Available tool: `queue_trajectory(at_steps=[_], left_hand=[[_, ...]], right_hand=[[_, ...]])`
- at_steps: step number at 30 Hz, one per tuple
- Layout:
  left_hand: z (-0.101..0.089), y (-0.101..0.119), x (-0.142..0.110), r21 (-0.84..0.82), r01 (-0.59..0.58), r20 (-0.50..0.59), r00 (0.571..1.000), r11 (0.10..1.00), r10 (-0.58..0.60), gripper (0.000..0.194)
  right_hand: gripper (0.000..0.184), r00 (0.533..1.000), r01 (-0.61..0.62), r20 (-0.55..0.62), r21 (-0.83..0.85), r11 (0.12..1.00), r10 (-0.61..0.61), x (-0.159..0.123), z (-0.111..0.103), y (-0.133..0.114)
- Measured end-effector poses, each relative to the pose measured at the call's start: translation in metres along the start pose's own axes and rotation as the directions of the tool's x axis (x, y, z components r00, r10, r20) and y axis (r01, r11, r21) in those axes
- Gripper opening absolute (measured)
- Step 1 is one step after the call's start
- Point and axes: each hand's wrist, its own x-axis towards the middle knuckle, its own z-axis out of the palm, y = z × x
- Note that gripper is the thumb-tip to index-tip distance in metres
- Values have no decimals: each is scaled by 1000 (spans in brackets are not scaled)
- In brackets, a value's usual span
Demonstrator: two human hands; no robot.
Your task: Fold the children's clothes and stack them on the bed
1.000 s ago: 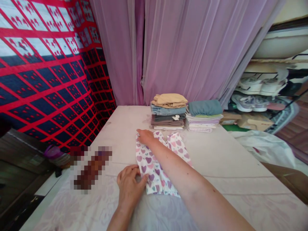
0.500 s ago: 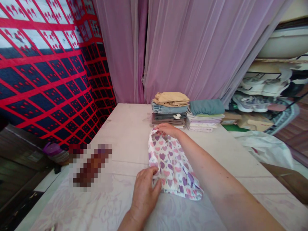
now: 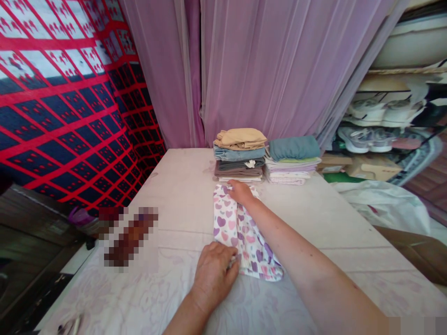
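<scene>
A white garment [image 3: 226, 221] printed with purple and pink hearts lies on the bed in front of me. Its left side is turned over in a long strip, and a gathered hem shows at its lower right. My left hand [image 3: 216, 272] pinches the near end of that strip between thumb and fingers. At the far end, my right hand [image 3: 240, 191] grips the cloth near its top edge, the forearm crossing over the garment's right side. Part of the cloth under both hands is hidden.
Behind the garment stand two stacks of folded clothes, one topped with tan cloth [image 3: 240, 138], the other with teal cloth [image 3: 294, 148]. A pixelated patch [image 3: 129, 239] covers something at left. Purple curtains [image 3: 272, 70] hang behind; shoes [image 3: 366, 139] sit on a rack at right.
Both hands have brought the garment's left edge over to the right, so a flat strip now lies along that side. The view has shifted slightly.
</scene>
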Motion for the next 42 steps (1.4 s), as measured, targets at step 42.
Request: queue_trajectory(at_steps=[42], left_hand=[[-38, -59, 38, -8, 468, 118, 878, 883, -464, 22]], right_hand=[[36, 996, 19, 90, 62, 998, -25, -71, -30, -9]])
